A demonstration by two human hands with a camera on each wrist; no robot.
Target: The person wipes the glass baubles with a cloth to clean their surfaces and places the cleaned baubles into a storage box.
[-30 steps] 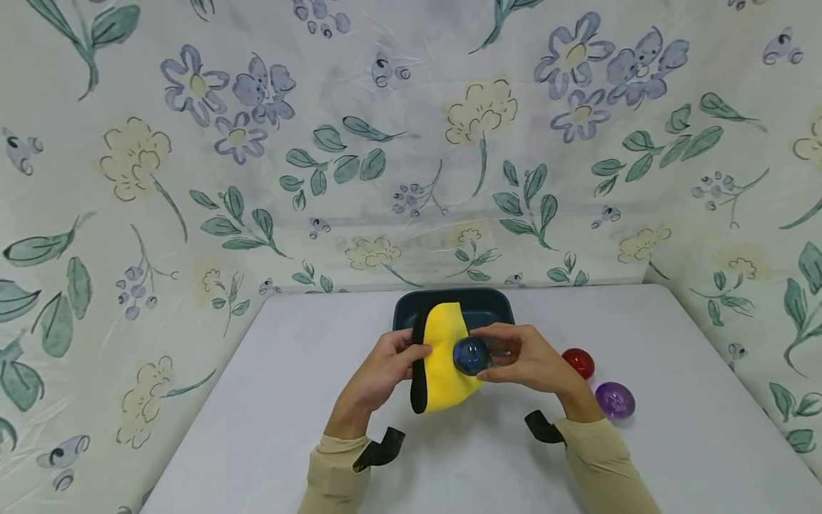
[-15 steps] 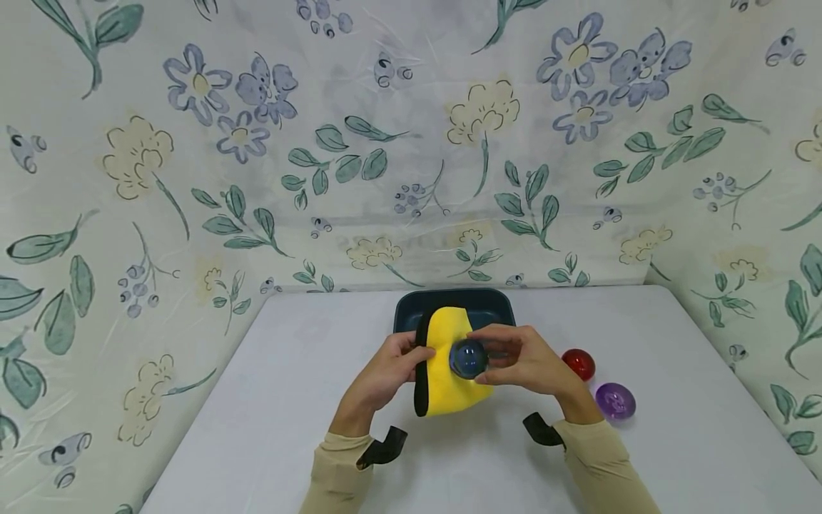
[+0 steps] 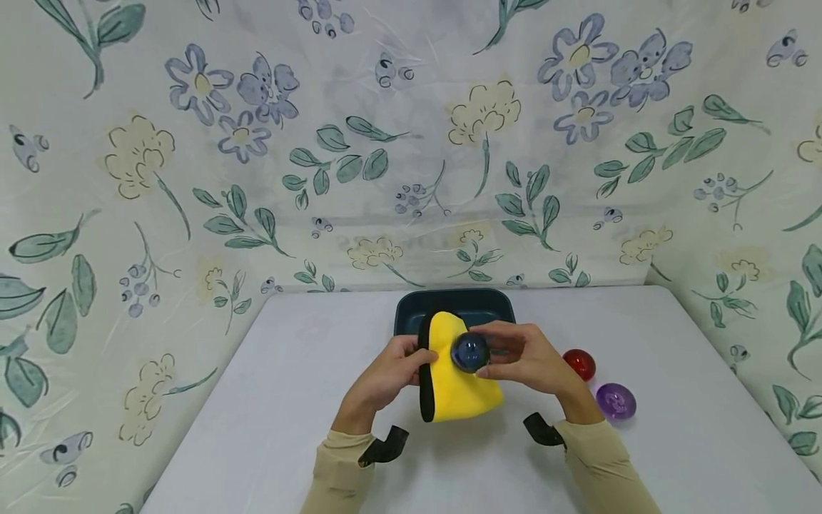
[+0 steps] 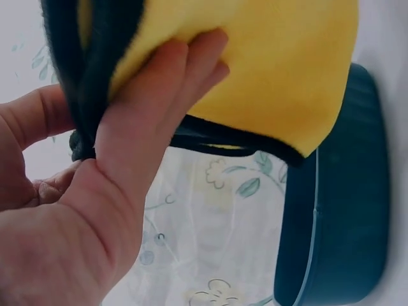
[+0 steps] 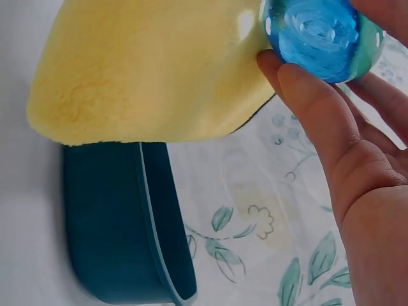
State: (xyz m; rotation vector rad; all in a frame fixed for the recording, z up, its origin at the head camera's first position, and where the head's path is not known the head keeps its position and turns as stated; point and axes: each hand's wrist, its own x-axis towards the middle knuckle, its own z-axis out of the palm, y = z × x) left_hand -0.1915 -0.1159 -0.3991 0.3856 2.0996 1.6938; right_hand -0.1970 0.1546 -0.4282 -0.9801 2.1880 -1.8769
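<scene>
The left hand [image 3: 392, 371] holds a yellow cloth [image 3: 457, 382] up over the white table [image 3: 270, 400], fingers lying fairly straight along its face and the thumb behind, pinching the folded edge between them. The cloth is thick and fuzzy, plush like microfibre, bright yellow with a black bound border, and it hangs in a soft rounded fold. The right hand [image 3: 523, 360] grips a blue ball [image 3: 470, 352] with curled fingers and thumb and presses it against the front of the cloth. The ball is glossy and see-through, a small round thing with ridged rings showing inside it in the right wrist view [image 5: 319, 32].

Just behind the hands sits one dark teal tub [image 3: 491, 305], smooth plastic, rectangular with rounded corners and a raised rim. To the right of the right hand lie two more glossy balls, one red ball [image 3: 580, 363] and one purple ball [image 3: 615, 400], near each other on the table. That makes three balls, one cloth and one tub. A crinkled sheet printed with flowers [image 3: 244, 135] covers the walls behind and at both sides.
</scene>
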